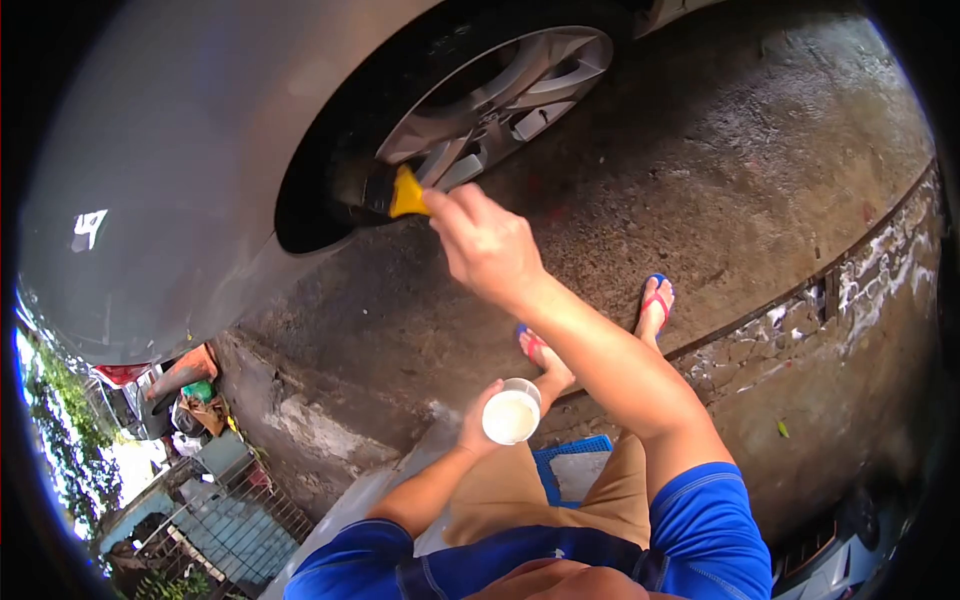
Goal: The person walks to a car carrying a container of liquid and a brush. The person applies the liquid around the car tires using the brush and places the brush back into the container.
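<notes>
My right hand (487,243) is wrapped round the handle of a yellow brush (407,193). The brush's dark bristles are against or close to the black tire (340,170) of a grey car, beside the silver wheel rim (500,105); exact contact is blurred. Lower down, near my lap, my left hand (478,420) grips a clear plastic cup (511,414) from its side. A whitish substance shows inside the cup, whose opening faces up. The fingers of my left hand are partly hidden behind the cup.
The grey car body (180,170) fills the upper left. Below are wet concrete ground (720,170), my feet in flip-flops, and a blue plastic item (546,462). A low wall edge (300,425), a wire cage (240,530) and piled items stand at the lower left.
</notes>
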{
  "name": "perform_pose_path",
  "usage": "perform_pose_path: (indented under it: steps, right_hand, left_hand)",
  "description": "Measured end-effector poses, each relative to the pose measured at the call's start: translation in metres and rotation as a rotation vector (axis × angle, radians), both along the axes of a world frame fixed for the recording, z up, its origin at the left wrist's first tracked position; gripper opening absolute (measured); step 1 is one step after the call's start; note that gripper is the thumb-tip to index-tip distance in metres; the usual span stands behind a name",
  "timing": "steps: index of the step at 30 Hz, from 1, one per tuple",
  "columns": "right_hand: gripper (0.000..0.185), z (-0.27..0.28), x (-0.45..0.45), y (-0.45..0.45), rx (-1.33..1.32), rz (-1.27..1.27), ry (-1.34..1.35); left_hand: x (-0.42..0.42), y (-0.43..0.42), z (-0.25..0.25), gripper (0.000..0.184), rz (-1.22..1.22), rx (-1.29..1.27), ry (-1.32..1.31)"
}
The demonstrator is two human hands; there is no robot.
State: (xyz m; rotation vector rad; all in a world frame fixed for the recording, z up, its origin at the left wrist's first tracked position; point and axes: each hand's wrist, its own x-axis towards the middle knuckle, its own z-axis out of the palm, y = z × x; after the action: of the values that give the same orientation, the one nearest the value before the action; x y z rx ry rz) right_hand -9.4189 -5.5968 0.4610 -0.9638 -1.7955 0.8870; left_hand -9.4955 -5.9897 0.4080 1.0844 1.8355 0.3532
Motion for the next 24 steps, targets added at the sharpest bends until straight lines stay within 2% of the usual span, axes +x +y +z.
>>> perform_pose_path:
  steps: [1,4,5,6,8,10,13,14,16,17,18,20,21,22,24]
  right_hand:
    - [0.038,-0.004,0.003,0.012,0.011,-0.121,0.108]
    - [0.03,-0.033,0.048,0.079,0.104,-0.481,0.17]
    - [0.026,-0.05,0.064,0.102,0.029,-0.581,0.217]
    - [0.03,-0.06,0.086,0.119,-0.116,-0.603,0.221]
    - [0.033,-0.099,0.113,0.149,-0.233,-0.628,0.266]
    - [0.033,-0.099,0.11,0.145,-0.231,-0.589,0.375]
    - [0.027,-0.068,0.05,0.088,-0.024,-0.457,0.442]
    - [0.027,-0.06,0.028,0.068,0.068,-0.407,0.453]
    - [0.027,-0.057,-0.019,0.024,0.381,-0.259,0.293]
    - [0.036,-0.061,-0.046,0.002,0.534,-0.173,0.256]
    - [0.034,-0.066,-0.064,-0.029,0.417,-0.047,0.121]
    - [0.036,-0.094,-0.102,-0.068,0.357,0.111,-0.172]
    - [0.037,-0.11,-0.116,-0.077,0.377,0.151,-0.195]
    - [0.037,-0.114,-0.123,-0.08,0.392,0.186,-0.221]
    - [0.035,-0.098,-0.112,-0.07,0.398,0.081,-0.089]
  left_hand:
    - [0.001,0.002,-0.003,0.099,0.101,0.038,-0.046]
    - [-0.014,0.017,-0.041,0.095,-0.127,0.23,0.077]
    - [-0.024,0.021,-0.054,0.096,-0.143,0.302,0.078]
    - [-0.033,0.022,-0.069,0.096,-0.168,0.33,0.107]
    - [-0.058,0.025,-0.095,0.098,-0.211,0.385,0.179]
    - [-0.075,0.06,-0.099,0.092,-0.247,0.437,0.181]
    - [-0.099,0.081,-0.122,0.092,-0.312,0.439,0.24]
    - [-0.102,0.096,-0.125,0.092,-0.314,0.432,0.254]
    - [-0.107,0.119,-0.134,0.092,-0.322,0.415,0.273]
    - [-0.113,0.128,-0.154,0.091,-0.326,0.325,0.27]
    - [-0.117,0.132,-0.183,0.091,-0.338,0.335,0.281]
    - [-0.123,0.146,-0.239,0.091,-0.375,0.352,0.288]
    - [-0.111,0.166,-0.196,0.066,-0.276,0.381,0.303]
    - [-0.116,0.166,-0.213,0.068,-0.29,0.387,0.278]
    - [-0.13,0.173,-0.249,0.073,-0.322,0.397,0.225]
